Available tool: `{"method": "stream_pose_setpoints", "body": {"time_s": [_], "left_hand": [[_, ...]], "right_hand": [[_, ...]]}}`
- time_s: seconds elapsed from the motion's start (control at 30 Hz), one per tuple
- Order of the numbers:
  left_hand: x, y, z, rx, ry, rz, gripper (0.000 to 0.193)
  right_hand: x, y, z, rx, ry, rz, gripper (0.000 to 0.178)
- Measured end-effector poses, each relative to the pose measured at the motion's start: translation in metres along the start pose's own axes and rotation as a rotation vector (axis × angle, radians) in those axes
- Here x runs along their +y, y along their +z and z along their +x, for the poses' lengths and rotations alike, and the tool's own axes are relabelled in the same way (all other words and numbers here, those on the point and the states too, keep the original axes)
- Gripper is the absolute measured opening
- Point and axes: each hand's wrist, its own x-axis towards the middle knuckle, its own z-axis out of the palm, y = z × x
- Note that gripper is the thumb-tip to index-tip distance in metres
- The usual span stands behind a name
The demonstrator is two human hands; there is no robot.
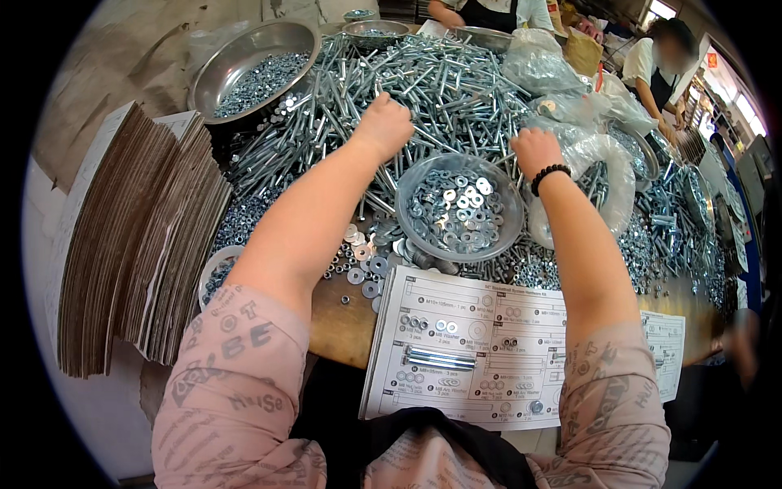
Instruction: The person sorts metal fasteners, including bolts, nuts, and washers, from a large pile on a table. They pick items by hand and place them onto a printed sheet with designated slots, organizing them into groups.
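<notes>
My left hand reaches over a big heap of long silver bolts. Its fingers are curled at the bolts, and what they may hold is too small to make out. At the right side of the heap is my right hand, with a dark bead bracelet on its wrist. Those fingers are closed too, and their tips are hidden. Between my forearms sits a clear plastic bowl of washers. Nearest me lies a printed sheet stack with nuts, washers and several bolts laid on its drawings.
A metal bowl of small hardware stands at the far left. Cardboard sheets are stacked on the left. Loose nuts and washers lie in front of the heap. Plastic bags rest at right. Two people work across the table.
</notes>
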Motion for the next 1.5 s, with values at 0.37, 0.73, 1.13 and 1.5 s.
{"method": "stream_pose_setpoints", "body": {"time_s": [0.37, 0.73, 1.13, 1.5], "left_hand": [[-0.021, -0.021, -0.003, -0.100, 0.160, 0.099, 0.010], [0.031, -0.129, -0.061, -0.206, -0.318, -0.988, 0.021], [0.262, -0.165, -0.127, -0.051, 0.215, -1.038, 0.007], [0.268, -0.165, -0.131, -0.195, 0.126, -1.000, 0.030]], "right_hand": [[0.022, -0.075, -0.078, 0.057, 0.292, 0.614, 0.015], [0.008, -0.110, -0.242, 0.110, 0.502, 1.284, 0.012], [-0.040, -0.111, -0.325, 0.084, 0.615, 1.282, 0.014], [-0.080, -0.100, -0.334, 0.135, 0.108, 0.789, 0.016]]}}
